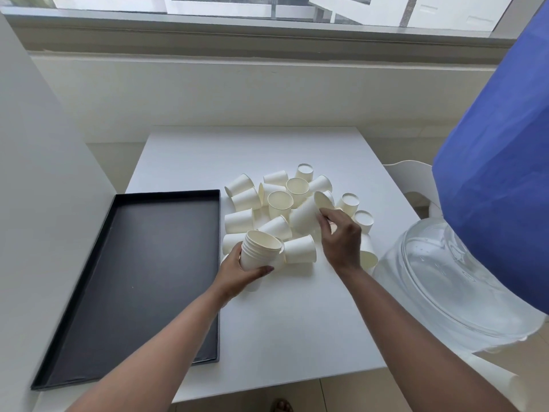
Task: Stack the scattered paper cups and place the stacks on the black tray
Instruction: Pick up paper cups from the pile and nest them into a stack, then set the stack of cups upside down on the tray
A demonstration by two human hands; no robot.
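Note:
Several cream paper cups (279, 203) lie scattered in a heap at the middle of the white table (291, 316), some upright, some on their sides. My left hand (237, 272) grips a short stack of nested cups (260, 251) at the heap's near left side. My right hand (340, 236) pinches the rim of a single tilted cup (306, 215), lifted over the heap. The black tray (124, 337) lies flat on the table's left part, with nothing on it.
A large clear water bottle (457, 281) under a blue cover (499, 173) stands close on the right. A white chair back (413, 179) shows behind it. A white panel (35, 203) borders the left, a window ledge (237, 34) the back.

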